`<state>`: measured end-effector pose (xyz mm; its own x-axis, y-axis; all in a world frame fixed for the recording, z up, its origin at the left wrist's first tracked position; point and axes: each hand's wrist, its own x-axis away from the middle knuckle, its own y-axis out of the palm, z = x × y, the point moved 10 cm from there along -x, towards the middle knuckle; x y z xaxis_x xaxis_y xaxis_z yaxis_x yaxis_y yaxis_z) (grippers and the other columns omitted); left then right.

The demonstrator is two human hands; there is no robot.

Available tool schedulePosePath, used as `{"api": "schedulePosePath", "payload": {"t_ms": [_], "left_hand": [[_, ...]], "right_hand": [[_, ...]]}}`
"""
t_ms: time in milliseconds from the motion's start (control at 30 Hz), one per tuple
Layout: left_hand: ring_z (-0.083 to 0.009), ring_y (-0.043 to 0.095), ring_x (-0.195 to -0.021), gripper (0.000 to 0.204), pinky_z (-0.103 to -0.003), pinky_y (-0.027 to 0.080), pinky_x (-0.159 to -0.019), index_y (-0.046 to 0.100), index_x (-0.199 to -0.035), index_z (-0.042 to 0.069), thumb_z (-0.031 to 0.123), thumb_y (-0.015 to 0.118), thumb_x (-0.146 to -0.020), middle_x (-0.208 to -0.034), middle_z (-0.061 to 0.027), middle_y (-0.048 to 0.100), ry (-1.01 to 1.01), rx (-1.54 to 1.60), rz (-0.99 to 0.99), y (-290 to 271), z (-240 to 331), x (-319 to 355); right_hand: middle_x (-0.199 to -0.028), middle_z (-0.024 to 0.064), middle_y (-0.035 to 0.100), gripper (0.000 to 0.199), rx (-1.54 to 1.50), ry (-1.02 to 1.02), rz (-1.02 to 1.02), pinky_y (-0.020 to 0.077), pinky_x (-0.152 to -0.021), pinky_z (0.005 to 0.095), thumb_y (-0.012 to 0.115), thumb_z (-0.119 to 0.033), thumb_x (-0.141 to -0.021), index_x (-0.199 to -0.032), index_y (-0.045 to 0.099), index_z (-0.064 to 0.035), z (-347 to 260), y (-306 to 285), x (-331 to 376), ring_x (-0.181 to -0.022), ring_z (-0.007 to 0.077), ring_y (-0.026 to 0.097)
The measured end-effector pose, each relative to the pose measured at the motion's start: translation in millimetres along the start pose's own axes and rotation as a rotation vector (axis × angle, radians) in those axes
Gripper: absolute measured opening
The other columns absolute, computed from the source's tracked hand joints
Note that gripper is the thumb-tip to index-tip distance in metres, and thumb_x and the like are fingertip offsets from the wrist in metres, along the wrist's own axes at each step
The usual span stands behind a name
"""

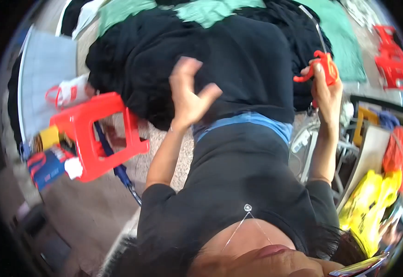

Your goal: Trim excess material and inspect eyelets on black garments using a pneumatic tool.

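Black cloth [243, 60] lies bunched and spread in front of me, reaching my lap. My left hand [190, 94] hovers over its near left part, thumb and fingers apart and a little blurred, with nothing in it. At the right side of the cloth, my right hand [327, 94] is closed around a red-orange air blow gun [327, 69]. The gun's long thin metal nozzle points up and away, over more dark cloth. Part of its handle is hidden in my palm.
Green cloth [342, 41] lies beyond the black pile. A red plastic stool [88, 127] stands at my left, beside a blue-and-red box [49, 166] and a white bag [72, 92]. On the right are yellow bags [372, 198], a red bag [396, 150] and red stools [392, 64].
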<state>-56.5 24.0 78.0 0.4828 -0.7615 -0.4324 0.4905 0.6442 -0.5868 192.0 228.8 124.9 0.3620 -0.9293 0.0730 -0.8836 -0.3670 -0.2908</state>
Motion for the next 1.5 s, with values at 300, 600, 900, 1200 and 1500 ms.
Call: {"api": "schedulePosePath", "payload": {"t_ms": [300, 600, 900, 1200, 1500], "left_hand": [[-0.0256, 0.059, -0.068, 0.017, -0.035, 0.048, -0.057, 0.064, -0.089, 0.007, 0.001, 0.064, -0.073, -0.075, -0.0076, 0.060, 0.527, 0.166, -0.467, 122, 114, 12], [-0.0204, 0.062, -0.070, 0.008, -0.032, 0.053, -0.068, 0.065, -0.090, -0.002, 0.003, 0.061, -0.087, -0.083, -0.0109, 0.065, 0.350, -0.017, 0.992, -238, 49, -99], [-0.0262, 0.062, -0.069, 0.037, -0.041, 0.054, -0.056, 0.058, -0.102, 0.003, 0.035, 0.060, -0.084, -0.089, -0.0117, 0.063, -0.702, -0.434, -0.179, -98, -265, -78], [-0.0266, 0.063, -0.093, 0.069, -0.039, 0.050, -0.083, 0.057, -0.119, 0.005, 0.063, 0.027, -0.095, -0.104, -0.0160, 0.066, -1.402, 1.624, -0.401, 170, -256, 214], [-0.0277, 0.063, -0.086, 0.014, -0.039, 0.052, -0.085, 0.064, -0.088, 0.003, 0.016, 0.059, -0.088, -0.092, -0.0121, 0.067, -1.390, 1.590, 0.304, 179, -278, 139]], "right_hand": [[-0.073, -0.0026, 0.066, 0.027, -0.063, -0.011, 0.351, 0.0282, -0.045, 0.0173, 0.064, -0.030, -0.092, -0.101, 0.065, -0.0039, 49, -94, 28, -0.049, -0.0003, 0.040], [-0.070, -0.0005, 0.062, 0.030, -0.177, 0.009, 0.499, 0.0292, -0.045, 0.0170, 0.061, -0.030, -0.094, -0.098, 0.064, -0.0010, 74, -152, 43, -0.045, 0.0000, 0.037], [-0.087, -0.0014, 0.057, 0.029, 0.022, -0.016, 0.249, 0.0428, -0.070, 0.0232, 0.059, -0.024, -0.096, -0.114, 0.061, -0.0011, 99, -81, 15, -0.079, 0.0071, 0.051], [-0.088, -0.0016, 0.055, 0.038, 0.098, 0.155, -0.195, 0.0410, -0.068, 0.0211, 0.061, -0.023, -0.094, -0.124, 0.054, -0.0001, 99, -13, 42, -0.073, 0.0054, 0.048], [-0.091, 0.0135, 0.068, 0.035, -0.384, 0.256, -0.789, 0.0487, -0.051, 0.0231, 0.062, -0.016, -0.090, -0.117, 0.052, 0.0031, 52, 96, 64, -0.056, 0.0112, 0.059]]}}
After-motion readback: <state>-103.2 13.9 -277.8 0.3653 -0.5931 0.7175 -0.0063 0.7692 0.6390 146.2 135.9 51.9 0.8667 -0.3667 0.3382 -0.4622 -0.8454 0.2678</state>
